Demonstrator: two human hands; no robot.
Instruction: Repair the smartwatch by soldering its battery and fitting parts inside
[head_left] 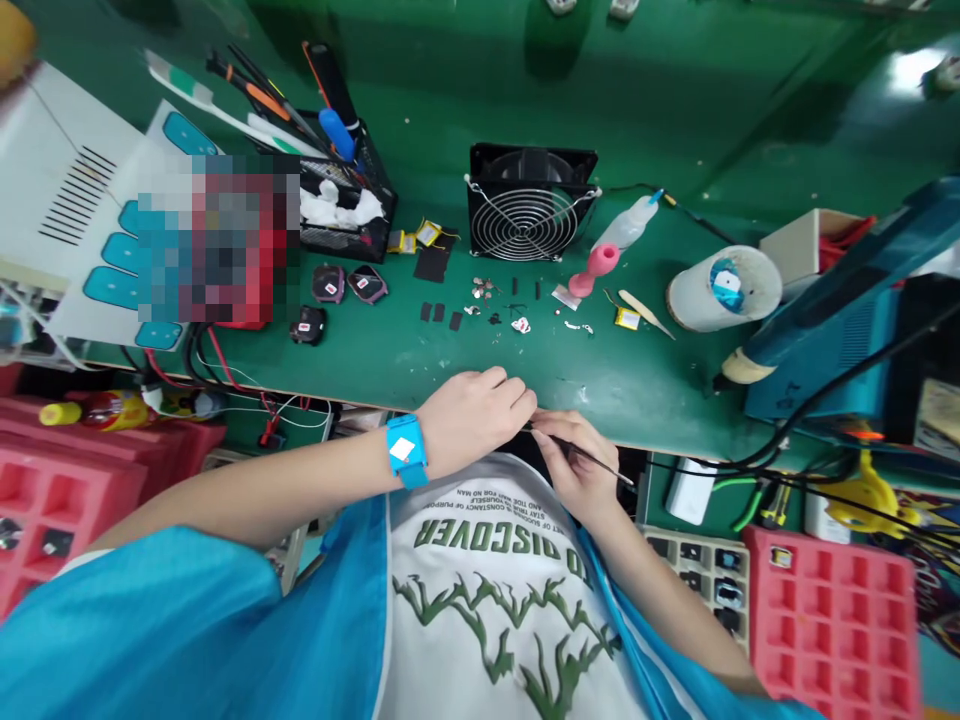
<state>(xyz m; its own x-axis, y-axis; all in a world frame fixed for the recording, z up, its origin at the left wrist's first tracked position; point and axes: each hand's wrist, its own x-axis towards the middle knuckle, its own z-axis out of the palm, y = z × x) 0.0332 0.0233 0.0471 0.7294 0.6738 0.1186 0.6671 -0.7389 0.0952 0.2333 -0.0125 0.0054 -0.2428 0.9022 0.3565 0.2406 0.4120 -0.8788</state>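
My left hand (480,422), with a blue band on its wrist, is closed at the front edge of the green bench. Its fingers curl down and hide whatever is in them. Touching its fingertips, my right hand (583,468) is closed around a thin dark stick-like tool (596,460), whose exact kind I cannot make out. One end of the tool points into the space between both hands. Beyond them lie small white loose parts (520,325), dark rectangular pads (438,312), watch bodies (367,284) and a small yellow battery (627,318).
A fan (523,205) stands at the back, with a squeeze bottle (630,222) beside it. A white cup (724,288) and a blue soldering station (817,370) are at right. Left stands a tool holder (349,235). Pink foam trays (832,610) flank me below bench level.
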